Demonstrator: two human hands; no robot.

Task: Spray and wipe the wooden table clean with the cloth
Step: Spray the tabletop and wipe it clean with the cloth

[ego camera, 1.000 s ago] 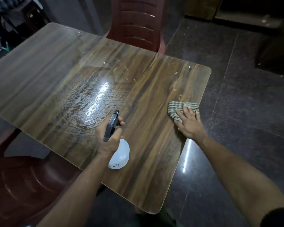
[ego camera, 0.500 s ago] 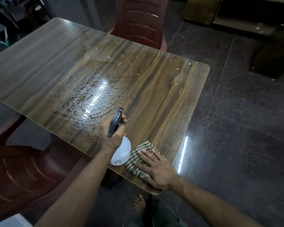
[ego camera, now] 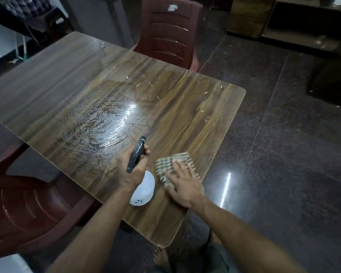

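Dark red moulded plastic chair with slatted back (ego camera: 168,34), at the far side. Second dark red plastic chair (ego camera: 28,209), near left. Dark polished stone tile floor (ego camera: 283,154), glossy, with a bright light streak. Low brown wooden shelf unit (ego camera: 295,28), upper right background.

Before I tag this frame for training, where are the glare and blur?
Head view: bright glare sits on the wet patch of the table, with a thinner streak on the floor; the right hand and cloth are motion-blurred; the left hand and spray bottle are sharper.
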